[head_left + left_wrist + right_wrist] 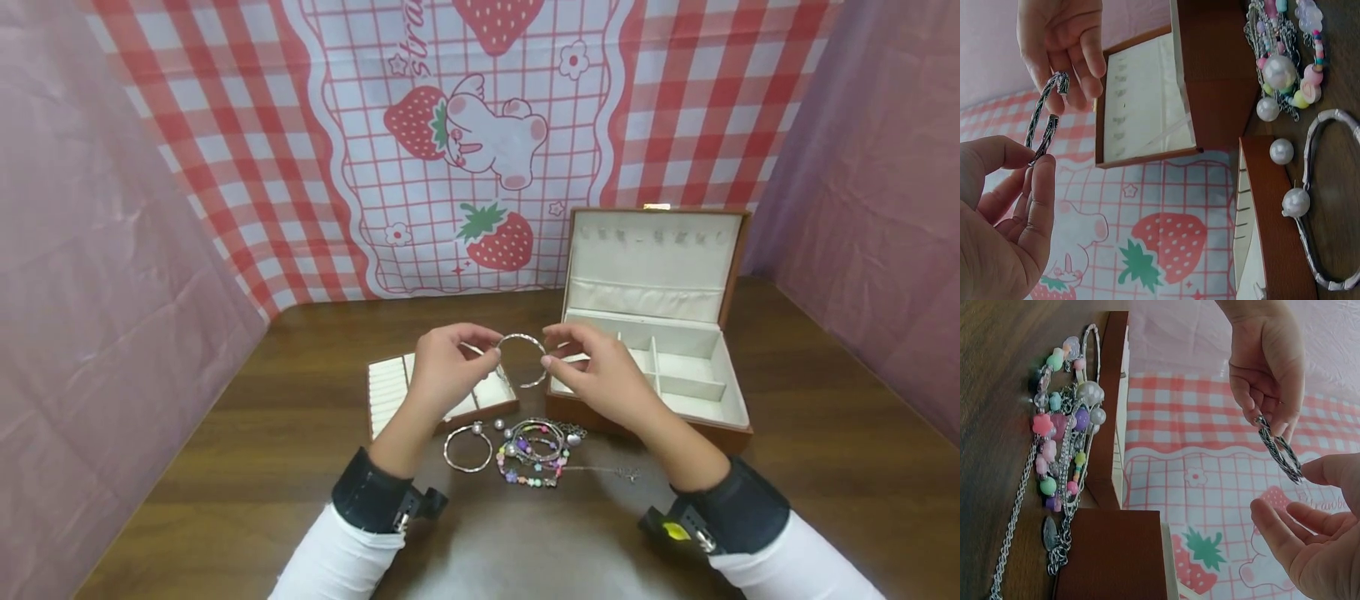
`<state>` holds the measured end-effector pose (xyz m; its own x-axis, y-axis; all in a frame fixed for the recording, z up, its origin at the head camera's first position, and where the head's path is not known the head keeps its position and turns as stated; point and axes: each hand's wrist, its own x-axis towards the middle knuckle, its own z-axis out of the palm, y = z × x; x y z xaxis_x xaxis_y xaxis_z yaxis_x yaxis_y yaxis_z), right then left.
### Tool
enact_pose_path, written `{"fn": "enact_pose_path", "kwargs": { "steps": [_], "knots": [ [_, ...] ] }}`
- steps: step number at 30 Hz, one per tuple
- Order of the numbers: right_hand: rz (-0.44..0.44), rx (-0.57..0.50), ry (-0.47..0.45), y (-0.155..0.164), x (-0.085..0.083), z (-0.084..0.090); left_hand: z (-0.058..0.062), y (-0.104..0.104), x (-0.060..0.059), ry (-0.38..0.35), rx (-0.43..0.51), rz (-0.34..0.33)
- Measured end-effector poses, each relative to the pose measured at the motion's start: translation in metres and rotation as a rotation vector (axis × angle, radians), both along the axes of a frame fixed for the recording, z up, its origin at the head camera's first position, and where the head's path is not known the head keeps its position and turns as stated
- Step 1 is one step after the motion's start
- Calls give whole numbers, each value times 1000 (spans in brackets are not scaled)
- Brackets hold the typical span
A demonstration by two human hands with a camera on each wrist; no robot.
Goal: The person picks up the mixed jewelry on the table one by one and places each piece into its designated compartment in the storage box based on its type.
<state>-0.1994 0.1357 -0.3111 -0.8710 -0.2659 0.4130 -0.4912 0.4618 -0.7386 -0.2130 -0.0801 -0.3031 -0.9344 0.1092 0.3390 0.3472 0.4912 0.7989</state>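
A twisted silver open bangle (522, 360) hangs above the table between both hands. My left hand (495, 354) pinches its left end between thumb and fingertips, and my right hand (547, 350) pinches the right end. In the left wrist view the bangle (1044, 122) spans from my left hand (1036, 161) up to the right hand (1063, 81). In the right wrist view the bangle (1280, 450) runs from the left hand (1269, 419) to my right hand's thumb (1325, 469).
An open brown jewelry box (731, 421) with cream compartments stands behind the right hand. A ring tray (386, 392) lies under the left hand. A pearl-tipped silver bangle (467, 447), beaded bracelets (534, 454) and a chain (603, 472) lie on the wooden table (262, 467).
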Motion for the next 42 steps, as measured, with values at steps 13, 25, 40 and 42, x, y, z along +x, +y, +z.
{"fn": "enact_pose_path", "kwargs": {
  "steps": [13,25,40,42],
  "knots": [
    [46,-155,-145,4,1,7,1,11,5,46,-80,-82],
    [69,-181,-164,4,0,3,-1,12,7,28,-50,-84],
    [16,-135,-145,6,1,6,-2,10,7,-28,-8,-123],
    [0,-125,-149,8,1,8,-2,9,7,-40,-7,-130]
  ]
}}
